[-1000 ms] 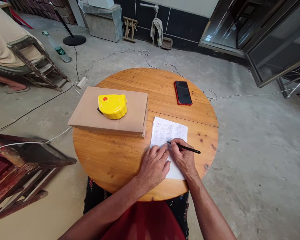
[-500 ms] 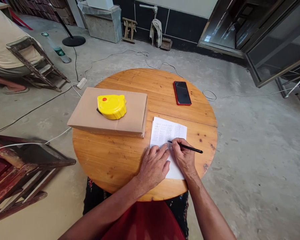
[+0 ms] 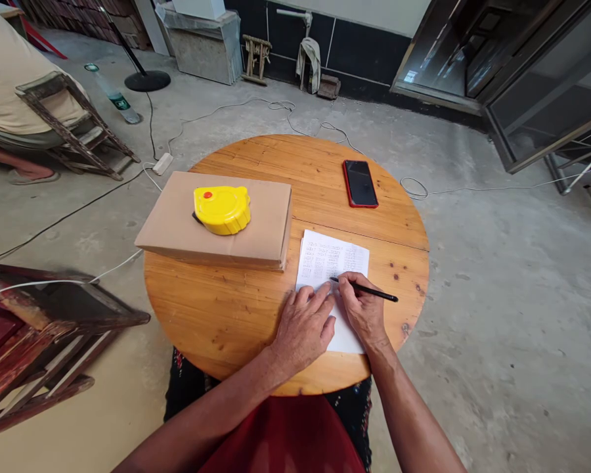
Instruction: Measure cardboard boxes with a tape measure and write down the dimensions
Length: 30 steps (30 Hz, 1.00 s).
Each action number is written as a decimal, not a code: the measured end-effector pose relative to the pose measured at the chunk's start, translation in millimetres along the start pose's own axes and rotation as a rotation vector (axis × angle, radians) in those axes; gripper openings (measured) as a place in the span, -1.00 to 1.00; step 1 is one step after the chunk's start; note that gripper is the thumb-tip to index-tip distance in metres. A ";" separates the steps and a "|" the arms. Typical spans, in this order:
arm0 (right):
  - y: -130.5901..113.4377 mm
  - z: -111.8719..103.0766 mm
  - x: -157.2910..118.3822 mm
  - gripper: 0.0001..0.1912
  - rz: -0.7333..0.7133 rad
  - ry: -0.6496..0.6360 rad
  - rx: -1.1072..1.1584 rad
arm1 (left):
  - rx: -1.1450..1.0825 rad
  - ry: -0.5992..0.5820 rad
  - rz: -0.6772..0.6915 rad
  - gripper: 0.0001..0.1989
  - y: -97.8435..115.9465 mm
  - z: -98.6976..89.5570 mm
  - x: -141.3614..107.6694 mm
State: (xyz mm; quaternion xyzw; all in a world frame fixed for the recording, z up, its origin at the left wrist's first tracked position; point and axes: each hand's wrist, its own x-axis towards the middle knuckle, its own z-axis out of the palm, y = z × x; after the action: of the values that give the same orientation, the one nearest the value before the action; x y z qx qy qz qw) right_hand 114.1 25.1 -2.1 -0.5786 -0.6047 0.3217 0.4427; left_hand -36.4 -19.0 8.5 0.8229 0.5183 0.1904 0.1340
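Observation:
A white sheet of paper [image 3: 347, 332] with rows of small handwriting lies near the front of the round wooden table [image 3: 217, 315]. My right hand [image 3: 362, 305] grips a black pen [image 3: 374, 291], its tip touching or just over the paper below the written rows. Flat across the paper's left edge rests my left hand [image 3: 305, 322], fingers stretched out and holding nothing. To the left, a brown cardboard box [image 3: 266, 217] carries a yellow tape measure [image 3: 222, 210] with a red button.
A phone in a red case [image 3: 360, 184] lies at the table's back right. Wooden chairs [image 3: 73, 131] stand to the left, one with a seated person [image 3: 14, 72]. Cables, a power strip [image 3: 162, 163] and a plastic bottle [image 3: 123, 107] are on the floor.
The view shifts very slightly. Both hands stay in place on the paper, and the pen's back end tilts a little.

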 end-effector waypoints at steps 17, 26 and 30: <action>-1.0 0.9 -0.1 -0.83 -0.016 0.006 -0.056 | -0.005 0.010 -0.005 -0.63 0.3 -0.4 -0.2; -1.4 1.0 0.6 -0.82 -0.005 0.011 -0.055 | -0.005 0.009 -0.005 -0.62 0.6 0.3 -0.2; 0.1 0.7 0.1 -0.82 -0.012 0.000 -0.052 | -0.009 0.003 -0.009 -0.61 0.4 0.6 -0.4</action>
State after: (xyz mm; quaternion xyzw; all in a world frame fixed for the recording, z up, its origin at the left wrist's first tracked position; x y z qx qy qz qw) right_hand 113.6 25.3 -2.4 -0.5861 -0.6164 0.3032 0.4296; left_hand -35.9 -19.5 8.1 0.8195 0.5216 0.1933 0.1376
